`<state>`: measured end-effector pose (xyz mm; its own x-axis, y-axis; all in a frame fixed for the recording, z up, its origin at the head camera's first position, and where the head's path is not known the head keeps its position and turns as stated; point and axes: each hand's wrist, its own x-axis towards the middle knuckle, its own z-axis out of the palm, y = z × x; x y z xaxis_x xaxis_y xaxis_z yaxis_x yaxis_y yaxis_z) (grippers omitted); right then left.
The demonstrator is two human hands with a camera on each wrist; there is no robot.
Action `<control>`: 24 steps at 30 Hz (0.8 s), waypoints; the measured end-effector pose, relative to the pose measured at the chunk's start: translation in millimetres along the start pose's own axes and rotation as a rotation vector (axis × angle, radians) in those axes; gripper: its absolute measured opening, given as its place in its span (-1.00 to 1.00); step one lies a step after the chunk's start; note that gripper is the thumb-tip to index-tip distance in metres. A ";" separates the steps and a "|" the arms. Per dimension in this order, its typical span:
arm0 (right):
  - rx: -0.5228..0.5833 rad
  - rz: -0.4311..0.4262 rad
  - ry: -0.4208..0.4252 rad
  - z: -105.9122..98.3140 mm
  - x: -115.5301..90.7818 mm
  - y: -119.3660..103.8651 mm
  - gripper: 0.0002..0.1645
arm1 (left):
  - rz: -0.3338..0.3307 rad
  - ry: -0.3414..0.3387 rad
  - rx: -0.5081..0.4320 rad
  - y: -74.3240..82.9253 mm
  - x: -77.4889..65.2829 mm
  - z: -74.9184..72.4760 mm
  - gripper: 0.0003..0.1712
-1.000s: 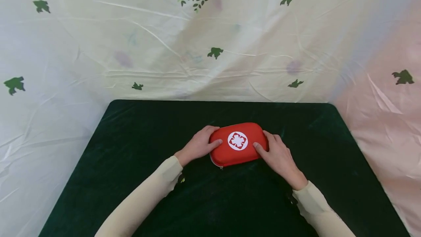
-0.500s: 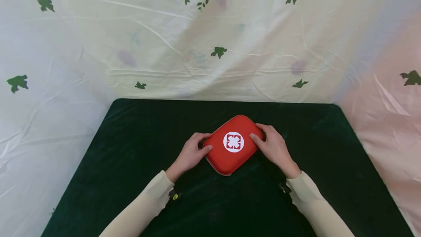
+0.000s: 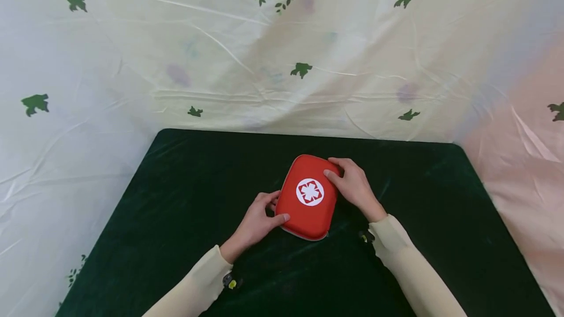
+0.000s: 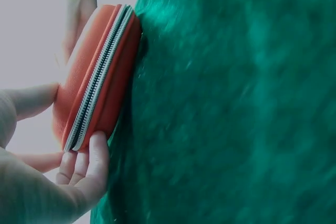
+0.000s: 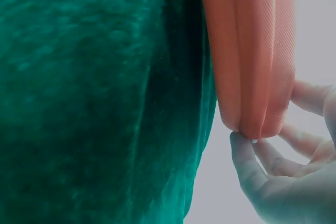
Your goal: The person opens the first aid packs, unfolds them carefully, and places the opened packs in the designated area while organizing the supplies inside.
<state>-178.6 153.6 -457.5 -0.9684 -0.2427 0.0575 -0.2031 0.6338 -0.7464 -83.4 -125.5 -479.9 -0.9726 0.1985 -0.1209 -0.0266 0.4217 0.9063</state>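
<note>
A red first-aid case (image 3: 304,219) with a white emblem on its lid lies near the middle of the dark green cloth, its long side running away from me and leaning slightly right. My left hand (image 3: 255,219) grips its near left corner, thumb on the lid and fingers at the side. At the far right corner my right hand (image 3: 354,185) holds it the same way, thumb on top. In the left wrist view the zipper (image 4: 100,77) runs shut along the case's side. The right wrist view shows fingertips against the end of the case (image 5: 252,66).
The green-covered table (image 3: 198,175) has rounded far corners. Behind it hangs a pale curtain (image 3: 246,53) printed with green birds and leaves, and more cloth closes in both sides. A small dark device with a yellow spot (image 3: 230,282) sits beneath the left cuff.
The case has turned counterclockwise from lying crosswise to lengthwise. My left hand has come nearer and slightly left, my right hand farther away and left, both keeping hold.
</note>
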 end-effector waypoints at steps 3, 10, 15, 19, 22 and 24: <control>0.009 -0.001 -0.003 2.0 4.4 -1.8 -0.39 | -0.008 -0.009 -0.033 -1.0 -4.0 4.7 -0.12; 0.019 0.015 -0.028 10.4 13.4 -3.7 -0.40 | -0.010 -0.034 -0.095 -1.5 -14.4 11.0 -0.02; 0.014 0.024 -0.038 15.0 16.8 -6.0 -0.41 | -0.026 -0.045 -0.107 -5.2 -16.5 13.7 -0.01; 0.012 0.029 -0.042 17.3 18.3 -6.9 -0.41 | -0.026 -0.046 -0.117 -7.4 -16.6 14.2 -0.05; 0.016 0.035 -0.049 19.1 19.1 -6.2 -0.41 | -0.024 -0.042 -0.100 -7.6 -15.7 12.8 -0.11; 0.014 0.030 -0.058 19.6 19.1 -5.3 -0.41 | -0.028 -0.039 -0.081 -7.2 -14.5 11.2 -0.17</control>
<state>-193.2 131.3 -465.4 -0.9640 -0.2658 -0.0030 -0.1716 0.6309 -0.7567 -66.5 -121.5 -489.2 -0.9615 0.2227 -0.1609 -0.0738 0.3548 0.9320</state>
